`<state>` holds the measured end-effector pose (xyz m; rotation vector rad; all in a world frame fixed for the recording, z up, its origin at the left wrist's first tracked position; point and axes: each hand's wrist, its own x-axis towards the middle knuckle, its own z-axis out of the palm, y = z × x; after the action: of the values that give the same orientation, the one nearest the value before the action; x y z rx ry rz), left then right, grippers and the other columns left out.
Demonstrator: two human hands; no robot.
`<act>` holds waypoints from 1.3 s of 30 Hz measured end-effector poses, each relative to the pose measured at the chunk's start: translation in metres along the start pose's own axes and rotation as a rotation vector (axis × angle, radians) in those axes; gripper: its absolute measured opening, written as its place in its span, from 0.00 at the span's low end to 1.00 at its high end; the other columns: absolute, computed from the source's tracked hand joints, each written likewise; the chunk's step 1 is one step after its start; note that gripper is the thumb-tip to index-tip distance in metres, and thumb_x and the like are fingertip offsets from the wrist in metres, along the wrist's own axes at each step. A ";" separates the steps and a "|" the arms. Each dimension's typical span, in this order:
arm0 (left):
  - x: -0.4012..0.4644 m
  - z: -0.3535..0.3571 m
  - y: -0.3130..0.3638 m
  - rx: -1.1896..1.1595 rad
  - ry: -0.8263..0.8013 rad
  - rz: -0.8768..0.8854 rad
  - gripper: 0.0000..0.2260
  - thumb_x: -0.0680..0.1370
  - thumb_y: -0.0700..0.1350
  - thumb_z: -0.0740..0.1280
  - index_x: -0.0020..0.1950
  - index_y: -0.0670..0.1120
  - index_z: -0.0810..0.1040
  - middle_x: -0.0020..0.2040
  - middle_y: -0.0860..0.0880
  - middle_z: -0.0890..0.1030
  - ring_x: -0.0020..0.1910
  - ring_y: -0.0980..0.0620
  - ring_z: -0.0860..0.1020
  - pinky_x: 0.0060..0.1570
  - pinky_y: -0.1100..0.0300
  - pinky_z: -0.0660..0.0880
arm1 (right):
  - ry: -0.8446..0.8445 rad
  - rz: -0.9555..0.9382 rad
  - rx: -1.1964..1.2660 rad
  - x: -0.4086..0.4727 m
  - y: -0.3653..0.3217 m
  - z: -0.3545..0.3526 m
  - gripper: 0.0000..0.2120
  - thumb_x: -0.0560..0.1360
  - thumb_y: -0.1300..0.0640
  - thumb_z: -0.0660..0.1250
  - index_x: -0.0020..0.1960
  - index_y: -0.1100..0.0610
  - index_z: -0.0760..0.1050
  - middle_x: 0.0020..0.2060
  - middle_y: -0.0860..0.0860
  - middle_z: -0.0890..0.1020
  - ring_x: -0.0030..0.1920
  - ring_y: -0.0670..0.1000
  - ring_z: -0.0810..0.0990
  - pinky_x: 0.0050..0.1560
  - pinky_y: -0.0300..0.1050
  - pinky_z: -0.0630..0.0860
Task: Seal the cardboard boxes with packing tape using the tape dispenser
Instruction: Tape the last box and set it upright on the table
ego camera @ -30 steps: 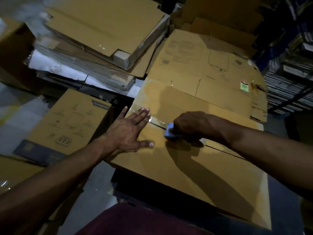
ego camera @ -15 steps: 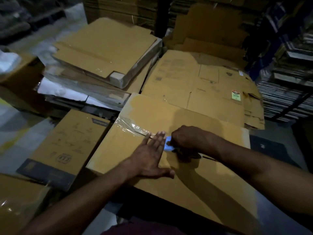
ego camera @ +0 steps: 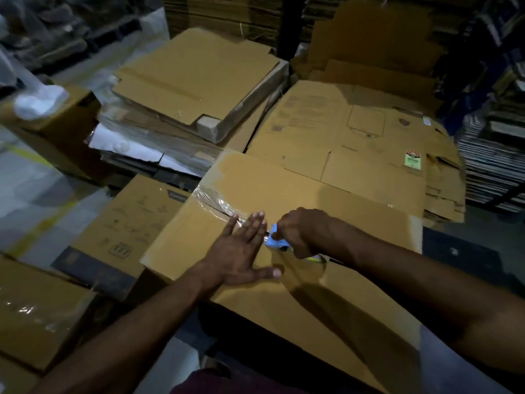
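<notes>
A large cardboard box (ego camera: 298, 280) fills the middle of the view, its two top flaps meeting along a seam that runs from the far left edge toward the near right. Behind it lie flattened cartons (ego camera: 355, 143) and a stack of folded cardboard sheets (ego camera: 193, 81); a smaller printed box (ego camera: 127, 223) stands just left of it. Clear packing tape (ego camera: 216, 201) covers the far-left stretch of the seam, wrinkled and glossy, ending under the hands. Both forearms reach in from the near edge, bare, converging on the seam. The left hand (ego camera: 241, 251) lies flat and spread wide on the box top, palm down, fingers (ego camera: 257, 223) straight and pressed onto the taped seam, thumb stretched out toward the right along the near flap. The right hand (ego camera: 301, 231) is curled tight around a light-blue tape dispenser (ego camera: 274, 241), knuckles up, wrist bent, holding it on the seam just beside the left fingertips. Only the dispenser's blue front shows; the rest is hidden in the fist.
</notes>
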<state>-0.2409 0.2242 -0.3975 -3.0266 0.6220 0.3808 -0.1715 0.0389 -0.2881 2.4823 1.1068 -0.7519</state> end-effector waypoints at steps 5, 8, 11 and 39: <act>-0.001 0.005 -0.007 0.004 0.033 0.007 0.56 0.71 0.83 0.37 0.85 0.43 0.40 0.84 0.46 0.38 0.84 0.50 0.38 0.81 0.43 0.41 | -0.024 -0.012 -0.051 -0.010 0.009 0.005 0.26 0.74 0.56 0.71 0.71 0.46 0.74 0.62 0.51 0.79 0.56 0.58 0.80 0.50 0.49 0.79; 0.001 0.009 -0.006 -0.010 0.051 0.010 0.55 0.73 0.83 0.40 0.86 0.43 0.42 0.85 0.46 0.40 0.84 0.51 0.40 0.82 0.44 0.41 | -0.080 0.046 -0.078 -0.034 0.032 0.027 0.21 0.71 0.53 0.76 0.64 0.48 0.77 0.56 0.50 0.81 0.54 0.56 0.80 0.50 0.51 0.80; -0.001 0.008 -0.005 -0.013 0.084 0.010 0.54 0.74 0.82 0.41 0.86 0.43 0.43 0.85 0.46 0.41 0.84 0.51 0.40 0.82 0.44 0.42 | -0.143 0.140 0.052 -0.063 0.054 0.040 0.13 0.79 0.47 0.69 0.60 0.51 0.78 0.53 0.51 0.81 0.51 0.54 0.81 0.51 0.49 0.79; 0.024 -0.008 0.033 -0.024 0.031 -0.011 0.52 0.73 0.82 0.38 0.84 0.48 0.34 0.83 0.52 0.32 0.83 0.53 0.34 0.80 0.39 0.38 | -0.090 0.250 0.306 -0.086 0.078 0.051 0.18 0.81 0.45 0.69 0.67 0.51 0.77 0.59 0.52 0.80 0.51 0.54 0.80 0.55 0.46 0.75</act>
<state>-0.2306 0.1837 -0.3948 -3.0624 0.6065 0.3446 -0.1777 -0.0868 -0.2732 2.7356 0.6738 -1.0076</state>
